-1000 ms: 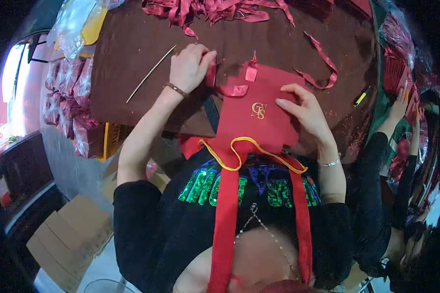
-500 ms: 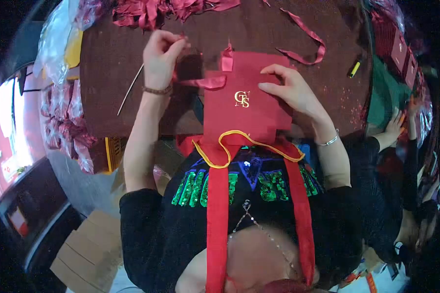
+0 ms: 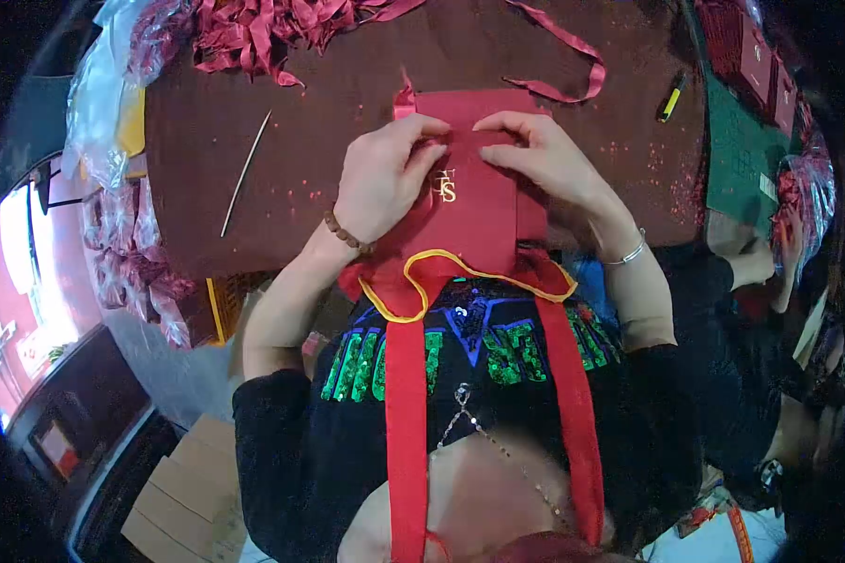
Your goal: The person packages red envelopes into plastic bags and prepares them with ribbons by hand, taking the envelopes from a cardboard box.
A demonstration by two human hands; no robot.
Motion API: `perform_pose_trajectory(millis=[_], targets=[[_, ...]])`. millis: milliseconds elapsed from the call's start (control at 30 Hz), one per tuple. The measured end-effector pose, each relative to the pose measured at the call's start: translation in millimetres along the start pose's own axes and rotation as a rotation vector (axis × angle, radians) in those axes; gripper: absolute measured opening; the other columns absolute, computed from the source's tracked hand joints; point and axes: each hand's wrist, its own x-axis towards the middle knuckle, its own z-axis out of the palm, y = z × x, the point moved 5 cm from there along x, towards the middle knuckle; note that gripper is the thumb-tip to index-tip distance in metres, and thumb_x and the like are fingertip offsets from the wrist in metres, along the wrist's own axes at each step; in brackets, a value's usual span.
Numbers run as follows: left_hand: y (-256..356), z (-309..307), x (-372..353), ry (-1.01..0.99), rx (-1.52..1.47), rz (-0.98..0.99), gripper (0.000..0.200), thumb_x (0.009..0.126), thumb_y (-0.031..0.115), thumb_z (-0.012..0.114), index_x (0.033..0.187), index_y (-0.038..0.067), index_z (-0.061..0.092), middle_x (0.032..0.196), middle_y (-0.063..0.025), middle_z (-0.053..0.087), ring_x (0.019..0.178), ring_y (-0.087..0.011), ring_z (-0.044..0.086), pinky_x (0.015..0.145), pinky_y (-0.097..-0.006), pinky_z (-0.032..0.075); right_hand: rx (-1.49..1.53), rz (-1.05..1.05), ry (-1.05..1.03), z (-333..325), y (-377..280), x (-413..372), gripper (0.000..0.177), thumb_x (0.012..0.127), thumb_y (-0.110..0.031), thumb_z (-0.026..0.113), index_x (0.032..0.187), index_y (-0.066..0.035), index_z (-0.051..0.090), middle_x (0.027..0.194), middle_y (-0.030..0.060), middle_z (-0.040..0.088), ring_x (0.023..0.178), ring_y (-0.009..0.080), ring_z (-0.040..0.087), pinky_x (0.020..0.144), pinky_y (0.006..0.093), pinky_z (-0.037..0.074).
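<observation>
Fingers curled, tips together | left hand, right hand | pinching red pouch

Black top, green-blue sequin lettering; red sash, yellow trim; bead bracelet left wrist, silver bangle right.

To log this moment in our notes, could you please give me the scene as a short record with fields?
Left hand: fingers bent on the red pouch, beside its gold logo; grip unclear
Right hand: fingertips on the pouch's upper part; grip unclear
Pouch ribbon: end sticks out at the far left corner
Table: brown cover
Thin rod: lies left of the hands, untouched
Ribbon pile: at the far edge
Loose ribbon: beyond the pouch
Yellow pen: to the right
</observation>
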Motion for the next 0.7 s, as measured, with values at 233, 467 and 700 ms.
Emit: perform_pose_trajectory(millis=[233, 467, 700], targets=[[2.3, -9.6, 0.0, 0.176, 0.119, 0.139, 0.013, 0.077, 0.004, 0.058, 0.090, 0.003, 0.062, 0.081, -0.0113, 0.061, 0.077, -0.0230, 0.061, 0.068, -0.0292, 0.047, -0.002, -0.036, -0.006, -1.5, -5.2, 0.1, 0.026, 0.081, -0.010, 0.055, 0.105, 0.001, 0.057, 0.087, -0.0010, 0.057, 0.078, 0.0049, 0.051, 0.070, 0.0195, 0.042], [1.4, 7.8, 0.2, 0.147, 0.148, 0.163, 0.009, 0.076, 0.015, 0.061, 0.084, 0.010, 0.063, 0.075, -0.0049, 0.061, 0.070, -0.0229, 0.058, 0.059, -0.0336, 0.038, 0.090, 0.007, 0.004, 2.1, 0.2, 1.0, 0.024, 0.082, -0.009, 0.054, 0.104, 0.001, 0.057, 0.086, -0.0019, 0.056, 0.080, 0.0042, 0.049, 0.071, 0.0189, 0.041], [7.8, 8.8, -2.8, 0.234, 0.431, 0.265, 0.008, 0.074, 0.016, 0.064, 0.079, 0.011, 0.060, 0.072, -0.0014, 0.056, 0.068, -0.0178, 0.054, 0.063, -0.0318, 0.034, 0.113, 0.013, -0.001, 2.1, -2.1, -0.4, 0.023, 0.082, -0.009, 0.053, 0.103, 0.000, 0.058, 0.083, -0.0041, 0.054, 0.076, 0.0027, 0.046, 0.066, 0.0172, 0.038]])
